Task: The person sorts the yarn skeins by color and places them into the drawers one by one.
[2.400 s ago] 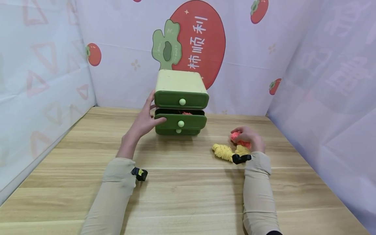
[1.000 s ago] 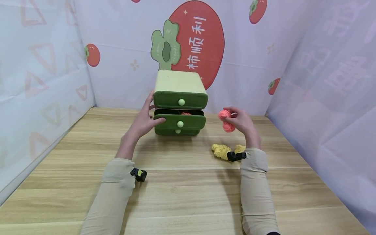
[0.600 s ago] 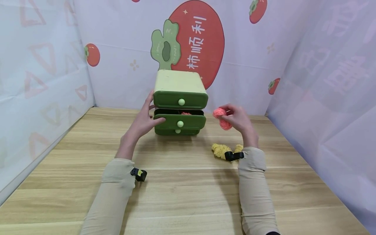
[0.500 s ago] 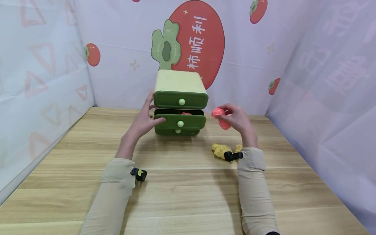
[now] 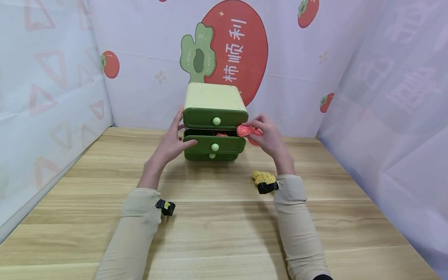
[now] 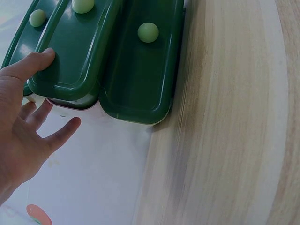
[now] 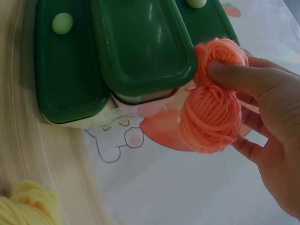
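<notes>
A small cabinet (image 5: 214,95) with a cream top and green drawers stands at the back of the table. Its middle drawer (image 5: 227,146) is pulled partway out, and a bit of coral-pink yarn (image 5: 222,135) shows inside. My left hand (image 5: 168,146) rests its thumb on that drawer's front, the other fingers spread along the cabinet's left side. With thumb and fingers, my right hand (image 5: 271,139) pinches a coral-pink skein of yarn (image 7: 211,117) at the drawer's right end, below the top drawer (image 5: 231,119). In the right wrist view the skein looks narrowed in the middle.
A yellow skein of yarn (image 5: 262,177) lies on the wooden table (image 5: 217,233), partly hidden by the right wrist's camera (image 5: 267,188). The bottom drawer (image 6: 136,79) is pushed in. Printed cloth (image 5: 140,97) hangs behind and at both sides.
My right hand picked up the pink skein beside the yellow yarn, lifted it and carried it left to the open drawer's right end. The left hand has stayed in place.
</notes>
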A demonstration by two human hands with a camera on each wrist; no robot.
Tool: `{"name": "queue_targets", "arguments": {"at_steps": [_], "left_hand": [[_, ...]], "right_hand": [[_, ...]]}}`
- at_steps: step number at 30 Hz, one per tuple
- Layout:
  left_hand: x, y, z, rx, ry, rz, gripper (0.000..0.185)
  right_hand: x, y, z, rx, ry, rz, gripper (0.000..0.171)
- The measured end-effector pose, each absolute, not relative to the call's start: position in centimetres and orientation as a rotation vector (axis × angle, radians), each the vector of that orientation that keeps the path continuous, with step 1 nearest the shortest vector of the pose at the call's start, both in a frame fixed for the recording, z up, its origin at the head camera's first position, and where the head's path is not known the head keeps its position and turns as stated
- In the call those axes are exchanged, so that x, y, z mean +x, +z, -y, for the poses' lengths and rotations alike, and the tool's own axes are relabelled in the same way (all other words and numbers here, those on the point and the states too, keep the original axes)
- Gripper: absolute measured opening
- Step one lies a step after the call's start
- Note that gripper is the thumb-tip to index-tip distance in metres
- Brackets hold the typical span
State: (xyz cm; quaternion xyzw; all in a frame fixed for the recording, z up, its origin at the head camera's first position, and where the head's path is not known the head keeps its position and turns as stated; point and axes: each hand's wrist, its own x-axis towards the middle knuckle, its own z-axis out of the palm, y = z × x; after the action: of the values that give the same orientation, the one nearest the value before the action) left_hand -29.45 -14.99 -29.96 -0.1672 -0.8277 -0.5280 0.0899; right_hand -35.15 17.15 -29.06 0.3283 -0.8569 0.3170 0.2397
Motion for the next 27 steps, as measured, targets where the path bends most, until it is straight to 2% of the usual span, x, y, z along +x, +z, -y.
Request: {"name": "queue_targets", "arguments": {"at_steps": [13,21,27], "left_hand": [[-29.6,-30.1,15.1,-0.509,-1.561,2.456,0.105],[-29.6,-30.1,15.0,-0.506,-1.570,2.454,0.104],[-29.6,-30.1,15.0,-0.506,-1.577,2.448,0.104]], "right_hand": [[-35.1,-29.4,-14.8,1.068,0.797,2.194,0.029],[-34.9,-29.7,-13.7,1.082,0.732,2.226,0.028],[-34.5,-29.8,-12.8,1.075,0.691,2.397,0.038]]}}
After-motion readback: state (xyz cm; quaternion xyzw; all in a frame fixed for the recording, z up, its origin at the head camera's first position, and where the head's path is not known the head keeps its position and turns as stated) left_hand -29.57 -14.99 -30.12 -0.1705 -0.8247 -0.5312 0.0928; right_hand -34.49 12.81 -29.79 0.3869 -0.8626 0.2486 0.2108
